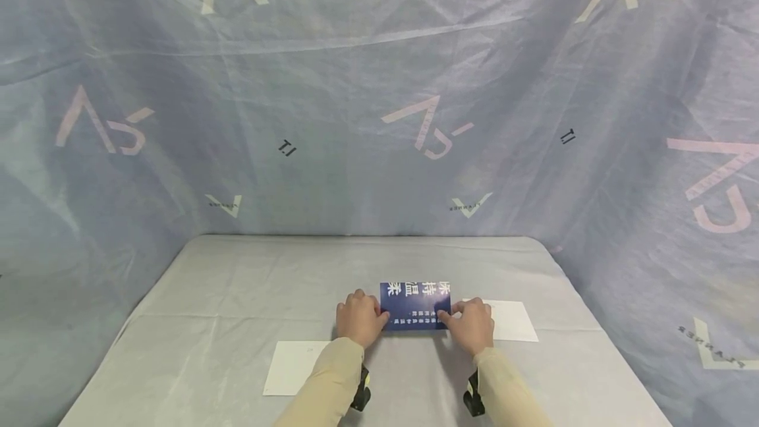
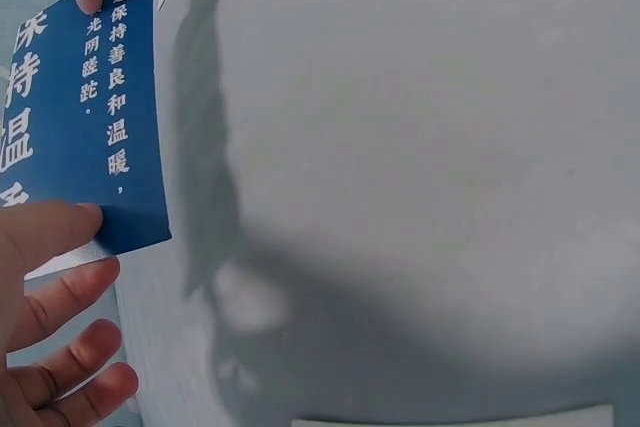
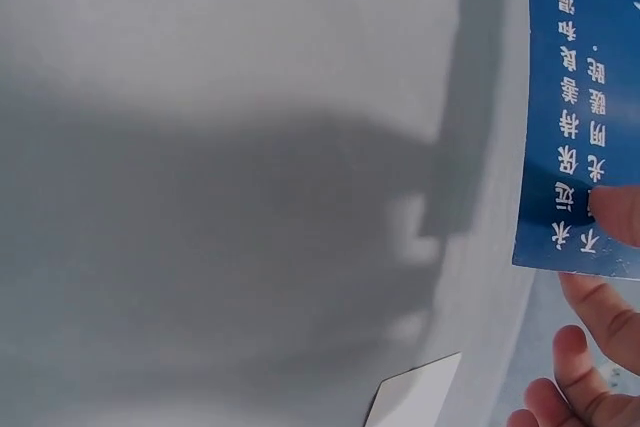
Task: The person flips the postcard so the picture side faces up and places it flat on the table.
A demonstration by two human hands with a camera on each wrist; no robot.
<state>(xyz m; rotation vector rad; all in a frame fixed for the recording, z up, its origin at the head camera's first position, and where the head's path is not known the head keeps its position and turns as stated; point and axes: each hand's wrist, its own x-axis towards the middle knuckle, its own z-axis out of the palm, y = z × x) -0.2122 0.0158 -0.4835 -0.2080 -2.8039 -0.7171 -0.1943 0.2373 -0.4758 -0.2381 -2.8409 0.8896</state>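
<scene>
A dark blue card (image 1: 415, 305) printed with white Chinese characters is held up between both hands over the table, its shadow falling on the cloth below. My left hand (image 1: 359, 319) pinches one short end, thumb on the printed face and fingers behind. At the opposite end my right hand (image 1: 472, 325) pinches it the same way. The left wrist view shows the left thumb on the card (image 2: 125, 137) near its corner. In the right wrist view, the right thumb presses on the card (image 3: 560, 87) over some small characters.
One white card (image 1: 290, 368) lies on the table at the left, partly under the left sleeve. Another white card (image 1: 514, 321) lies beyond the right hand. Pale grey cloth covers the table (image 1: 284, 275), and a printed grey-blue curtain (image 1: 344, 84) hangs around it.
</scene>
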